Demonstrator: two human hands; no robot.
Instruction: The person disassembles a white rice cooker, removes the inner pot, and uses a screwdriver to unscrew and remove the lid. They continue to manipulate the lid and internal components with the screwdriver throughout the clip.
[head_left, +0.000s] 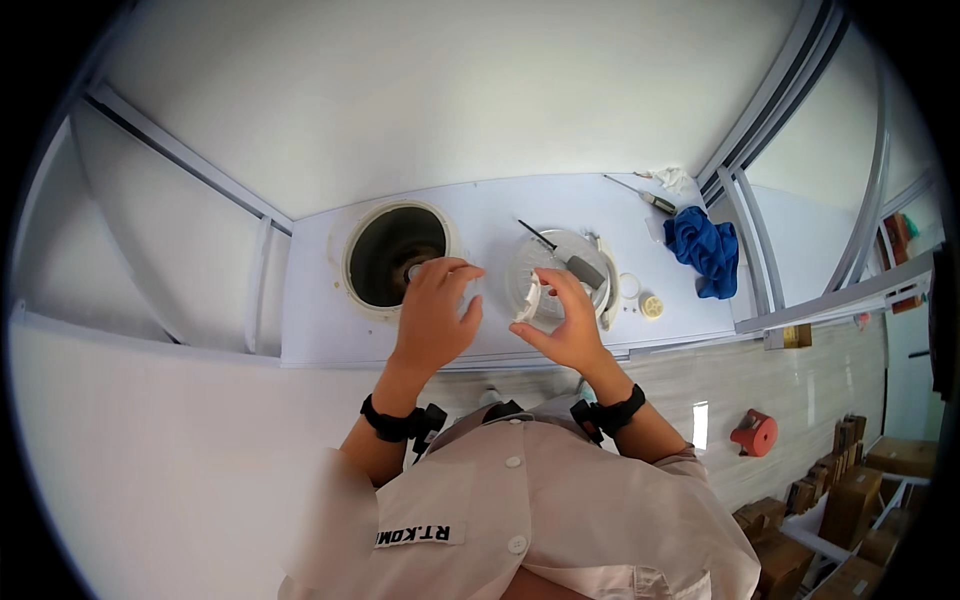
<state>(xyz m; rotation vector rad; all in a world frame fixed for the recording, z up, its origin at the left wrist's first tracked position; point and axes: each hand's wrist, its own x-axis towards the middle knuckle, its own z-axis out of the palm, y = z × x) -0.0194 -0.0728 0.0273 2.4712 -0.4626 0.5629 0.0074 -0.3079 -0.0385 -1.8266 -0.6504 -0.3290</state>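
My left hand [437, 312] is raised beside a round cooker body [352, 262], which has a cream rim and a dark hollow inside. Its fingers are bent and the thumb stands apart, with nothing visible between them. My right hand [572, 325] pinches a small white piece [531, 298], irregular in shape, between thumb and fingertips. Behind that hand lies a round whitish lid-like part [522, 262], partly covered. A screwdriver [585, 271] with a grey handle and black shaft rests across it. Along the right side of this part runs a curved white piece [611, 300].
To the right lie a white ring [629, 285], a round cream cap [651, 305], a crumpled blue cloth [705, 250] and a second screwdriver [657, 202]. White tissue [674, 179] sits at the back right. Metal frames flank the white table [475, 205]. A red stool [757, 434] and cardboard boxes [855, 500] stand on the floor.
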